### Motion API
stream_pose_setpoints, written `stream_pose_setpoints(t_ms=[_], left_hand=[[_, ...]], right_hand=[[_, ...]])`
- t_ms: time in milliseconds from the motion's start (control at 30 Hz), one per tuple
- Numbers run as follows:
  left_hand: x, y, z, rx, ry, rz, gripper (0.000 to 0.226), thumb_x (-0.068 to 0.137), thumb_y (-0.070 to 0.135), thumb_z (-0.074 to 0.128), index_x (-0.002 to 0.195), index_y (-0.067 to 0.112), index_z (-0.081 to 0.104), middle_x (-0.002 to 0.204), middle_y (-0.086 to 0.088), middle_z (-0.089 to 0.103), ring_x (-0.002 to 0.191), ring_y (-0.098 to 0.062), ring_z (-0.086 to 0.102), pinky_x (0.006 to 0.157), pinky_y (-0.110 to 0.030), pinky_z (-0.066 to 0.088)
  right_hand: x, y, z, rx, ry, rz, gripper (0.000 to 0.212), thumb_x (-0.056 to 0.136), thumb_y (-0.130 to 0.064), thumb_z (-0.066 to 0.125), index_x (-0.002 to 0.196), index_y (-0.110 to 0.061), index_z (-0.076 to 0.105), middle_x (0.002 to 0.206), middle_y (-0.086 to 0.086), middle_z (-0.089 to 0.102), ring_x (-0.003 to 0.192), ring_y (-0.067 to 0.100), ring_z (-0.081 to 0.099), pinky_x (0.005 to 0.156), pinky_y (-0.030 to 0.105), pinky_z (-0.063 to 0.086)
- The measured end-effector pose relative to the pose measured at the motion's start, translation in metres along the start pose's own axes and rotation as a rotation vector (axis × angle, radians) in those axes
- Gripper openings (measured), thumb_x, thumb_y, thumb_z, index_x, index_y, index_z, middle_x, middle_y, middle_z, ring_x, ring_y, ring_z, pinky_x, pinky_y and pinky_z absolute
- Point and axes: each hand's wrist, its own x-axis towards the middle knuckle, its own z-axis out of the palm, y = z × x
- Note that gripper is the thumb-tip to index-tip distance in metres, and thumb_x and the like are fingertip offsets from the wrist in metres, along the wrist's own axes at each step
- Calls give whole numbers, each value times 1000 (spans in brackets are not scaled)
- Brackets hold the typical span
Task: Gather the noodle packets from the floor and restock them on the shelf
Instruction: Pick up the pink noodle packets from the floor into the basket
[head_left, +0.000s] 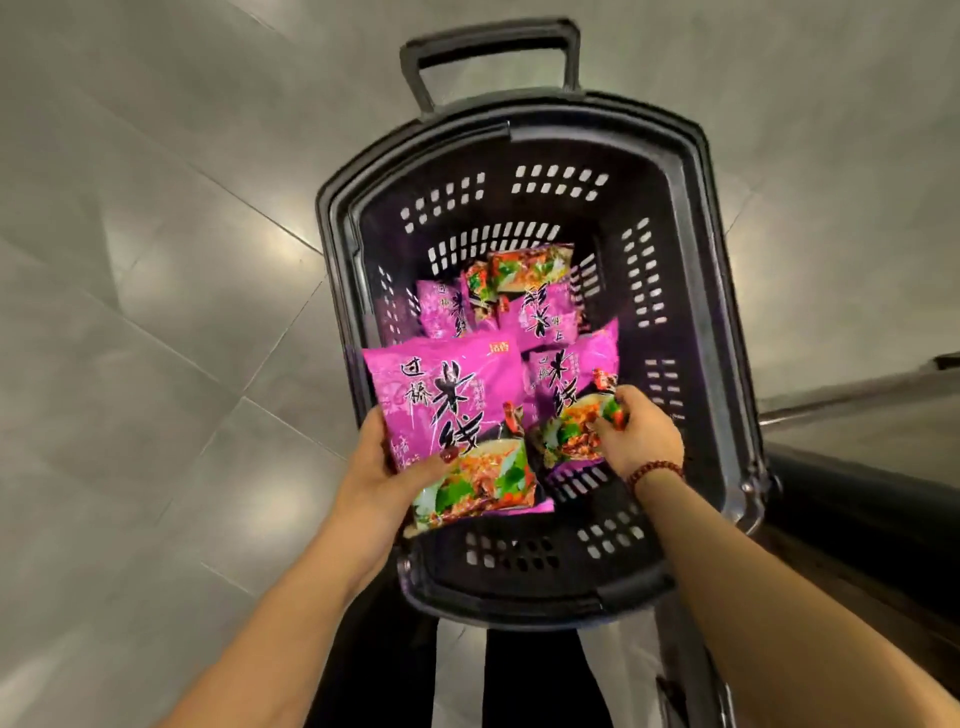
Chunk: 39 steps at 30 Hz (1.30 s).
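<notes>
A black plastic shopping basket (696, 291) stands on the floor below me. Several purple noodle packets lie inside it. My left hand (382, 478) grips one purple packet (457, 410) by its lower left edge, thumb on its front, holding it over the basket's near left side. My right hand (636, 436) pinches the lower right corner of a second purple packet (566, 384) that lies just to the right of the first. Further packets (530, 306) rest deeper in the basket, partly overlapping one another.
Grey floor tiles (156, 312) spread to the left and beyond the basket. The basket's raised pull handle (493, 52) sticks up at its far end. A dark low ledge or shelf base (857, 441) runs along the right.
</notes>
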Motion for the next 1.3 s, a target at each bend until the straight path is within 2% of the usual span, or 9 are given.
stream_pose_setpoints(t_ms=[233, 333, 433, 533, 600, 800, 967, 1167, 1300], left_hand=[[9, -30, 18, 70, 99, 131, 55, 79, -17, 63, 117, 22, 53, 101, 9, 74, 95, -8, 69, 84, -29, 58], [16, -36, 24, 88, 114, 146, 55, 79, -18, 63, 117, 22, 53, 99, 11, 73, 94, -7, 69, 82, -27, 58], [18, -33, 28, 83, 122, 136, 54, 81, -16, 63, 116, 25, 54, 100, 11, 73, 96, -8, 69, 85, -30, 58], [17, -26, 32, 112, 125, 133, 53, 82, -11, 66, 117, 27, 54, 104, 9, 73, 100, -12, 69, 87, -35, 57], [18, -23, 34, 137, 117, 135, 52, 82, -8, 67, 118, 28, 54, 105, 10, 72, 101, -11, 68, 85, -30, 57], [23, -19, 27, 649, 139, 433, 51, 81, 18, 74, 127, 26, 55, 113, 11, 60, 108, 6, 56, 98, -14, 44], [38, -20, 0, 1138, 391, 702, 55, 76, 23, 69, 128, 6, 58, 134, -13, 54, 136, -28, 32, 117, -17, 10], [57, -42, -14, 1179, 395, 754, 50, 76, 8, 71, 125, 1, 61, 136, -13, 54, 140, -29, 26, 119, -19, 9], [60, -45, -13, 1171, 399, 782, 53, 71, 0, 76, 122, 0, 62, 135, -13, 55, 139, -28, 27, 118, -17, 9]], right_hand=[[52, 26, 54, 21, -118, 64, 29, 96, -27, 51, 124, -23, 55, 120, 8, 64, 112, 31, 57, 93, 37, 44], [56, 27, 62, -4, 6, 91, 36, 94, -26, 52, 129, -19, 52, 129, 10, 57, 121, 30, 50, 100, 39, 40], [33, 17, 52, 458, 6, 38, 46, 88, -29, 66, 129, -15, 54, 132, 6, 54, 124, 22, 50, 106, 36, 40], [-8, -2, 26, 974, -466, 45, 61, 69, -54, 72, 119, -21, 62, 117, 2, 65, 109, 17, 62, 92, 29, 51], [-29, -10, 19, 903, -677, -31, 64, 69, -42, 71, 127, -21, 54, 116, -2, 63, 107, 10, 61, 90, 24, 51], [-19, -2, 33, 933, -490, 13, 41, 78, -8, 76, 115, -12, 59, 107, 8, 70, 100, 23, 68, 84, 34, 56], [20, 16, 50, 851, -295, 116, 40, 79, -13, 78, 113, -11, 59, 105, 1, 68, 99, 15, 65, 98, 37, 49], [42, 10, 87, 607, -314, 65, 58, 87, -8, 68, 139, -7, 43, 143, 10, 45, 134, 22, 39, 109, 35, 34], [44, 7, 105, 475, -408, 75, 50, 92, -11, 62, 138, -8, 43, 138, 10, 50, 122, 22, 49, 101, 31, 41]])
